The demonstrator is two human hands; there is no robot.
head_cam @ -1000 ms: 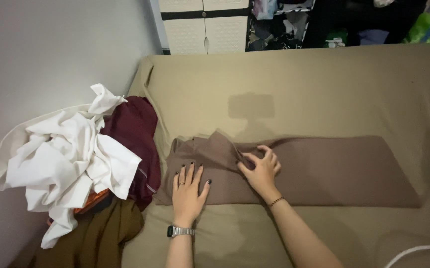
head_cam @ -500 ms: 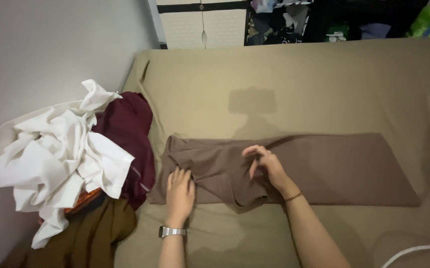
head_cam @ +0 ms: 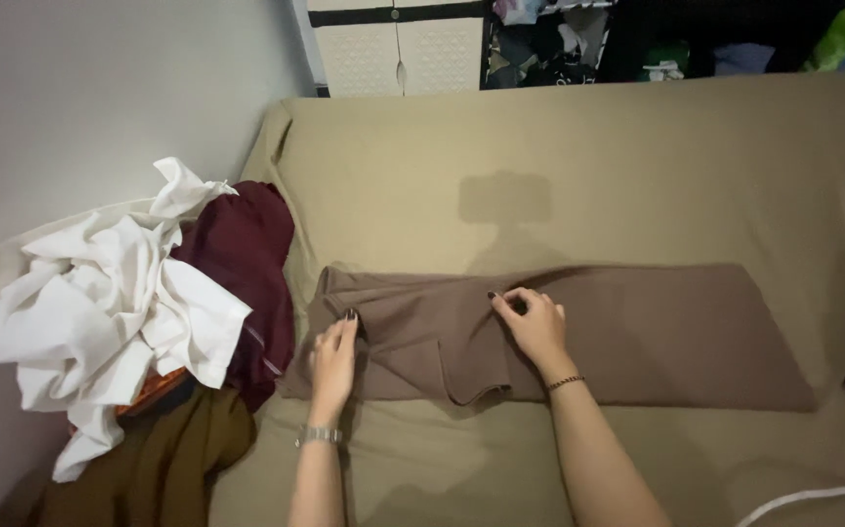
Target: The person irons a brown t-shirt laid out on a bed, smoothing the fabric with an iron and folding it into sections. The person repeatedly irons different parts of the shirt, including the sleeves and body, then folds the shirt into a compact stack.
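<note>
My right hand (head_cam: 536,327) is pinching a fold of the brown cloth (head_cam: 637,337) near its middle, fingers curled tight on the fabric. Left hand (head_cam: 332,356) has a grip on the cloth's left end, fingertips tucked into the bunched part. The cloth lies stretched across the tan bed (head_cam: 588,176). Off to my left there's a clothes pile (head_cam: 120,312), white stuff on top, maroon beside it.

No packages, labels, signs or screens in view.
</note>
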